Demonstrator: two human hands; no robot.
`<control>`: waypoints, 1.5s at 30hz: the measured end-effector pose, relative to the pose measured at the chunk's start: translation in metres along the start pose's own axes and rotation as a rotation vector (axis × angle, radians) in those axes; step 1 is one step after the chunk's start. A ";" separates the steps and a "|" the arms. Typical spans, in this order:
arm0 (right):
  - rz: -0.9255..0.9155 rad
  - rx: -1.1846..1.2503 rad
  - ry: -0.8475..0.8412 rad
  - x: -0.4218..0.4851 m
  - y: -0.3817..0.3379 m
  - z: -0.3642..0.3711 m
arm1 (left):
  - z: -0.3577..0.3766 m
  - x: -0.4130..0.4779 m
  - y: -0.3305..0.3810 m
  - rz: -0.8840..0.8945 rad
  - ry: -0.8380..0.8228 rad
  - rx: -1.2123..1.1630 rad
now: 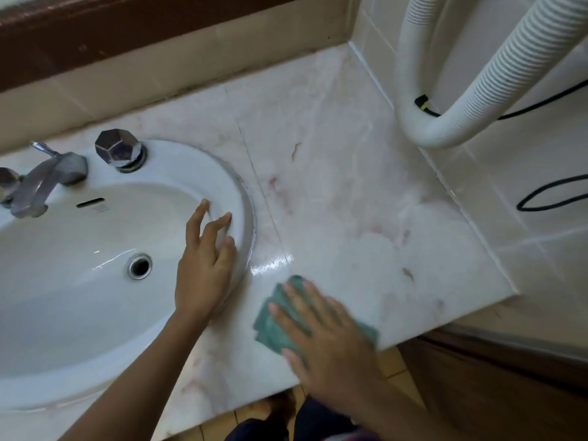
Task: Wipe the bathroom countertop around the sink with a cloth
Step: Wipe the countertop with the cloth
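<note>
Near the countertop's (350, 192) front edge, right hand (324, 338) presses spread, flat fingers on the green cloth (273, 323); soft and light, it likely slides best under a palm. Left hand (203, 268), fingers splayed, rests on the sink (191, 167) rim.

I'm in a bathroom: my left hand (203, 268) rests on the rim of a white oval sink (197, 167) sunk into a pale marble countertop (343, 192). Beyond that hand stand a chrome tap (41, 181) and a faceted knob (118, 149). Past my right hand (327, 332) rise glazed wall tiles (525, 192) and a ribbed white hose (496, 65), possibly a drain line.
</note>
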State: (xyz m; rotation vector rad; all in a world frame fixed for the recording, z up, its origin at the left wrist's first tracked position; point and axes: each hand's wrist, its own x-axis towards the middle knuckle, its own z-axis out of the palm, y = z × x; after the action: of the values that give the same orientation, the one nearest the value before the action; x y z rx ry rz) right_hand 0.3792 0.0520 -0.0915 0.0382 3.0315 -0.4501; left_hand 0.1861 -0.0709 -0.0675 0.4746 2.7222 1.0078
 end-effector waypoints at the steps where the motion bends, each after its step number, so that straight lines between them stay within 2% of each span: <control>1: 0.042 -0.027 0.005 -0.014 0.027 -0.005 | 0.000 0.000 0.000 -0.004 0.002 -0.001; 5: 0.444 -0.125 0.025 -0.004 0.133 -0.031 | 0.005 0.000 0.002 -0.018 0.017 0.077; 9: 0.750 -0.033 0.157 0.067 0.129 -0.029 | 0.008 0.000 0.004 -0.015 0.032 0.132; 11: 0.716 0.006 0.214 0.085 0.086 -0.017 | 0.009 -0.002 0.005 -0.024 0.039 0.145; 12: 0.617 0.009 0.216 0.084 0.058 -0.010 | 0.009 -0.002 0.005 -0.020 0.041 0.150; 14: 0.328 0.019 0.094 0.056 0.007 0.003 | 0.008 -0.002 0.003 -0.011 0.035 0.154; 16: 0.151 0.009 0.021 0.016 -0.002 0.001 | 0.007 -0.003 0.001 -0.017 0.026 0.137; 17: 0.143 0.002 0.014 -0.001 0.012 -0.001 | 0.006 -0.004 0.001 -0.019 0.030 0.126; 20: 0.345 -0.087 0.040 -0.027 0.089 -0.015 | 0.007 -0.004 0.001 -0.016 0.047 0.119; 23: 0.611 -0.099 0.056 -0.007 0.149 -0.033 | 0.009 -0.005 0.004 -0.041 0.045 0.128; 26: 0.792 -0.050 0.148 0.044 0.147 -0.033 | 0.008 -0.005 0.004 -0.048 0.040 0.061; 28: 0.774 -0.007 0.175 0.078 0.113 -0.025 | 0.005 -0.004 0.002 -0.064 0.035 -0.029; 31: 0.570 0.050 0.180 0.091 0.026 -0.002 | 0.003 -0.003 -0.002 -0.082 0.054 -0.151; 34: 0.231 0.084 0.023 0.045 -0.045 0.015 | -0.003 -0.026 -0.005 -0.051 0.146 -0.085; 36: 0.052 0.035 -0.047 0.004 -0.037 0.013 | -0.010 -0.059 -0.009 -0.008 0.198 -0.025; 37: 0.028 0.021 -0.051 -0.010 -0.016 0.008 | -0.013 -0.077 -0.016 0.008 0.226 -0.012; 39: 0.091 -0.050 -0.025 -0.019 0.043 -0.003 | -0.021 -0.114 -0.032 -0.010 0.282 0.009; 42: 0.383 -0.095 0.009 0.001 0.120 -0.026 | -0.032 -0.161 -0.060 -0.124 0.336 0.055; 45: 0.607 -0.108 0.065 0.030 0.127 -0.029 | -0.045 -0.192 -0.084 -0.224 0.390 0.082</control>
State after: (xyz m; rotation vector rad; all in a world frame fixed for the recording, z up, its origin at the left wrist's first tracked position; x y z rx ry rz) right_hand 0.3518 0.1824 -0.1033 0.9438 2.8840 -0.2293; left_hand 0.3321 -0.2271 -0.0751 -0.0251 3.0751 1.0198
